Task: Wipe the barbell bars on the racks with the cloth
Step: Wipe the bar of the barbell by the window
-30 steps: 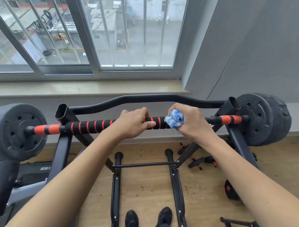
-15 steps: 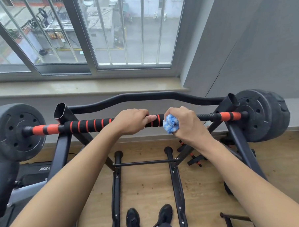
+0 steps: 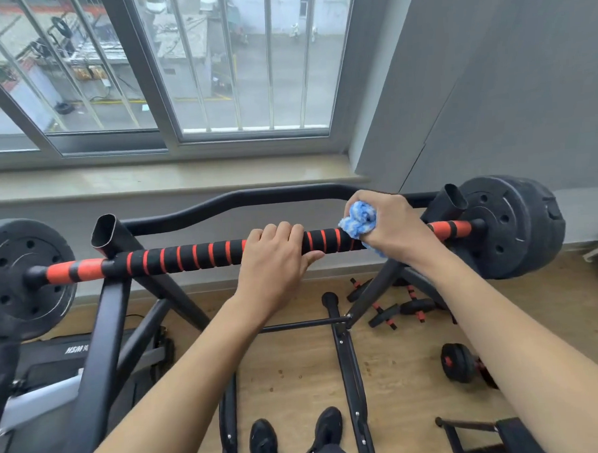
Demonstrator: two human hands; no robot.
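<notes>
A black barbell bar (image 3: 189, 256) with orange stripes lies across a black rack (image 3: 105, 303), with a dark weight plate at each end. My left hand (image 3: 275, 258) grips the bar near its middle, fingers curled over the top. To its right, my right hand (image 3: 393, 229) holds a bunched blue and white cloth (image 3: 359, 222) wrapped round the bar, close to the right rack post (image 3: 450, 199). The bar under the cloth is hidden.
The window sill (image 3: 151, 178) and grey wall stand just behind the rack. Small dumbbells (image 3: 407, 307) and a loose plate dumbbell (image 3: 457, 361) lie on the wooden floor at right. A black machine (image 3: 57, 367) sits at lower left. My shoes (image 3: 296, 435) stand between the rack's floor rails.
My right hand has slid the cloth to the right along the bar, away from my left hand and toward the right post. My left hand keeps its grip.
</notes>
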